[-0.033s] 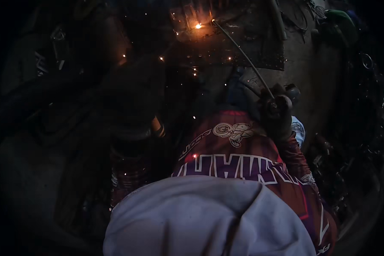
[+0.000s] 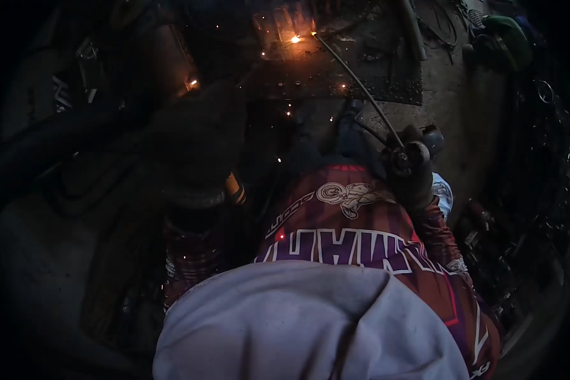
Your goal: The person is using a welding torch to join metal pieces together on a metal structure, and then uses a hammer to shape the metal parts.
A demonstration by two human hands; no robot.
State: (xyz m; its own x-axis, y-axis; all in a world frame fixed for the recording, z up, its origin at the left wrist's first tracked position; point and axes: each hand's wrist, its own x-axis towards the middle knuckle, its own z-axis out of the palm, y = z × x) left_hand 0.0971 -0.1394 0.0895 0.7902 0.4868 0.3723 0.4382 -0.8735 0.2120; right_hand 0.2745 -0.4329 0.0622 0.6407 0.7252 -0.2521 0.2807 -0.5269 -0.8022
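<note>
My right hand (image 2: pixel 418 180), in a dark glove, is wrapped round what looks like an electrode holder (image 2: pixel 400 159). From it a long thin welding rod (image 2: pixel 361 83) slants up and left. The rod's tip glows orange over a dark metal plate (image 2: pixel 380 92), just right of a bright hot spot (image 2: pixel 296 39). On the left, my left hand (image 2: pixel 199 136) reaches forward in a dark glove with a yellow patch at its cuff. Its fingers are lost in shadow, near a glowing orange spot (image 2: pixel 192 83); whether it holds anything is hidden.
Sparks are scattered over the plate and my front. A green and dark rounded object (image 2: pixel 510 41) lies at the far right, with cables (image 2: pixel 446 31) beside it. Dark metal pieces (image 2: pixel 494 247) clutter the right side. A pale cloth (image 2: pixel 310 316) covers the near middle.
The rod's tip has shifted slightly left. The orange glow near my left hand is larger and brighter, and the sparks have changed places. Both hands stay almost where they were.
</note>
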